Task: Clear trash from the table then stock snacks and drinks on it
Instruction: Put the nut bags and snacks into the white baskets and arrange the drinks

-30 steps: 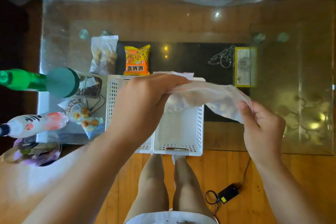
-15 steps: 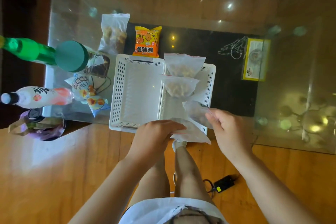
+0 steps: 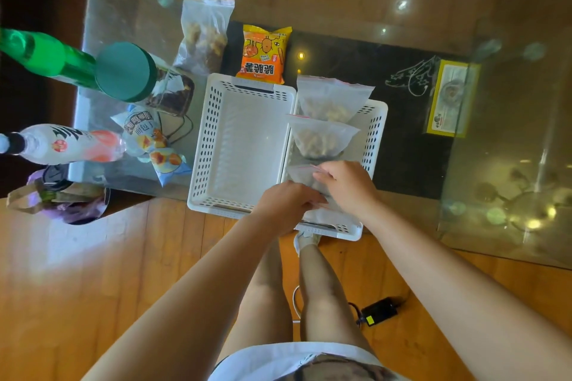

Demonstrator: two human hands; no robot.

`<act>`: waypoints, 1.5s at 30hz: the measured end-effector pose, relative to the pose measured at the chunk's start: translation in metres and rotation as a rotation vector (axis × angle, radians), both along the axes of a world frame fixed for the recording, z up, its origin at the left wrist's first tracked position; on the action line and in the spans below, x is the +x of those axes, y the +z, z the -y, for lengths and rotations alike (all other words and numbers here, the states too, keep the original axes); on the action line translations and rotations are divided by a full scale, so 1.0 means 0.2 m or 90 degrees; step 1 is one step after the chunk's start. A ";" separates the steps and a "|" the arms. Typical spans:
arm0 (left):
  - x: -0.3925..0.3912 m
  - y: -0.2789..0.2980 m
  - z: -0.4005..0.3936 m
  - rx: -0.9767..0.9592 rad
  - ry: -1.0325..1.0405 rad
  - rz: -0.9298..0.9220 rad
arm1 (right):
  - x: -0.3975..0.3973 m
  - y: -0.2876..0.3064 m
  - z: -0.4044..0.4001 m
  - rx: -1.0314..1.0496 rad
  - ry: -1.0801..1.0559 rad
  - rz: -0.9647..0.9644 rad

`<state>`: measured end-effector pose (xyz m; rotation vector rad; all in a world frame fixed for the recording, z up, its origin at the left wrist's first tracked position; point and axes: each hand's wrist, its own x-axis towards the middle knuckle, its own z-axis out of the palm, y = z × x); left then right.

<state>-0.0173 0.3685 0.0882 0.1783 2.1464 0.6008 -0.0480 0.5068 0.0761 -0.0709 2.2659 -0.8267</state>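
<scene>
Since half a second ago I've lowered the clear zip-top snack bag [image 3: 301, 175] into the right-hand white perforated plastic basket [image 3: 371, 133]. My left hand [image 3: 286, 206] and right hand [image 3: 346, 184] both pinch it at the basket's near end. Two more clear snack bags [image 3: 332, 97] lie behind it; the left-hand white perforated basket [image 3: 210, 136] holds nothing.
</scene>
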 end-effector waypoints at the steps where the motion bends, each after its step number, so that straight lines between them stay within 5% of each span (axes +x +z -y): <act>1: -0.01 -0.01 0.00 -0.002 -0.007 0.009 | -0.02 -0.01 0.01 0.005 0.003 0.018; 10: -0.01 -0.04 0.08 -0.103 0.147 -0.022 | -0.08 0.03 -0.02 0.015 -0.059 0.016; 26: -0.02 -0.04 0.14 -0.056 0.250 -0.061 | -0.05 0.08 -0.02 0.016 -0.031 -0.071; 34: 0.02 -0.01 0.19 -0.027 0.342 -0.046 | 0.18 0.16 0.03 -0.012 0.080 -0.435; 38: 0.04 0.01 0.23 -0.018 0.384 -0.055 | 0.22 0.07 0.04 0.181 0.275 -0.309; 45: 0.09 0.08 0.42 -0.024 0.499 -0.112 | 0.06 -0.06 0.04 0.301 0.297 -0.199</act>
